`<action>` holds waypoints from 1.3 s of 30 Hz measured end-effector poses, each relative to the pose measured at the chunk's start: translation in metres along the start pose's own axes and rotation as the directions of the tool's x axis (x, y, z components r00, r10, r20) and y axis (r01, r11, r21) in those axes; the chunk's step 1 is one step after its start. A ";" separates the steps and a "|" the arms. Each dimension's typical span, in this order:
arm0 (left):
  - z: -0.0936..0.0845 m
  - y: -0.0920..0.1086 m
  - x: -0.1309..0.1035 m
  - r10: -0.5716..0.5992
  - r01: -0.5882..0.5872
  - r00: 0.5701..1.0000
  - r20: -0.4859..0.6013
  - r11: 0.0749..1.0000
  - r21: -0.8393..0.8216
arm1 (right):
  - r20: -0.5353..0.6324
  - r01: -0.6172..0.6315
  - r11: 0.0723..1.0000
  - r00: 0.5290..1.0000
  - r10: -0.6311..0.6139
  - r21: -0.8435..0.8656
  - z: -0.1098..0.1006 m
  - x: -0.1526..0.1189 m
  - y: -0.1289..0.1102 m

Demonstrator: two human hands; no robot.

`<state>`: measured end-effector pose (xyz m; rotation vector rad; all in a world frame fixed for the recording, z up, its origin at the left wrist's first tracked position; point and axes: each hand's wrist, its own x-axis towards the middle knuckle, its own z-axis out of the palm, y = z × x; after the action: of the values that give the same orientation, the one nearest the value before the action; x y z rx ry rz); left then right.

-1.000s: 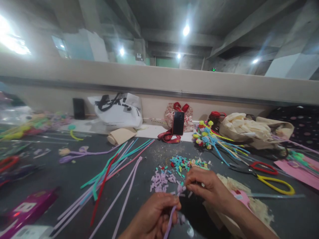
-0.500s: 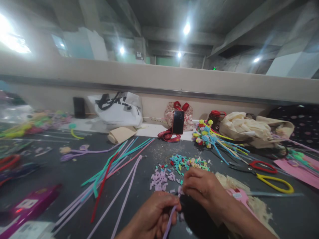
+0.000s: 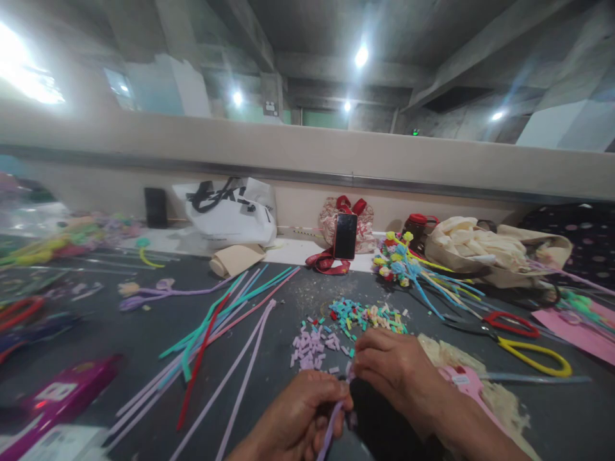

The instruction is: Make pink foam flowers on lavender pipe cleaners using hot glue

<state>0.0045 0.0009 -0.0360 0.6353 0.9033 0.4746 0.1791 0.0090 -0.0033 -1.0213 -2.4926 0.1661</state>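
Above the table (image 3: 269, 362), the left hand (image 3: 298, 413) pinches one lilac stem (image 3: 329, 434).

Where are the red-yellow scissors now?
Head view, right side: the scissors lie right of the right hand, near the stem ends of the flower bundle.

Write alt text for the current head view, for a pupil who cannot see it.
The left hand holds a lilac stem over a dark table, the right hand close beside it. Beyond them lie small lilac pieces and mixed-colour ones; longer coloured stems lie to the left, red-and-yellow-handled scissors to the right.
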 end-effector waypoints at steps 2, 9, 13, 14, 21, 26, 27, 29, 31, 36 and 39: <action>-0.001 0.000 0.000 -0.022 0.022 1.000 0.002 1.000 0.007 | 0.000 0.023 0.999 1.000 -0.023 -0.029 0.002 0.000 0.001; -0.002 -0.002 0.003 -0.008 0.008 1.000 0.009 1.000 0.015 | -0.033 0.078 0.992 0.996 -0.082 -0.098 0.004 0.000 0.003; 0.000 0.001 0.001 -0.004 0.003 1.000 0.013 0.999 0.038 | -0.062 0.066 0.992 0.995 -0.073 -0.106 0.000 0.000 -0.001; 0.000 0.001 0.001 -0.010 0.009 1.000 0.016 0.999 0.038 | -0.069 0.062 0.992 0.995 -0.070 -0.107 0.000 0.000 -0.001; -0.006 -0.001 0.003 0.012 -0.011 0.999 0.033 1.000 -0.026 | -0.107 0.001 0.999 0.994 0.004 0.050 -0.007 0.000 -0.005; -0.006 -0.001 0.001 0.068 -0.050 0.994 0.088 0.980 -0.192 | -0.159 -0.155 0.874 0.954 0.253 0.461 -0.013 0.003 0.003; -0.006 -0.002 0.001 0.086 -0.064 0.992 0.090 0.972 -0.225 | -0.111 -0.238 0.802 0.929 0.352 0.547 -0.011 0.004 0.005; -0.004 -0.003 -0.001 0.107 -0.079 0.989 0.100 0.963 -0.257 | 0.057 -0.403 0.591 0.855 0.516 0.699 -0.005 0.004 0.007; -0.002 -0.003 -0.004 0.121 -0.087 0.985 0.125 0.965 -0.249 | 0.208 -0.464 0.367 0.803 0.558 0.806 0.004 0.004 0.006; 0.001 0.003 -0.008 0.144 -0.119 0.977 0.155 0.980 -0.158 | 0.272 -0.375 0.168 0.858 0.436 0.912 0.016 0.002 -0.001; 0.001 0.008 -0.005 0.150 -0.144 0.970 0.194 0.989 -0.043 | 0.309 -0.390 0.139 0.863 0.400 0.910 0.017 0.001 -0.003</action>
<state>0.0012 0.0031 -0.0274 0.7129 0.6637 0.5461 0.1690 0.0083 -0.0179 -0.9792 -1.3982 1.6460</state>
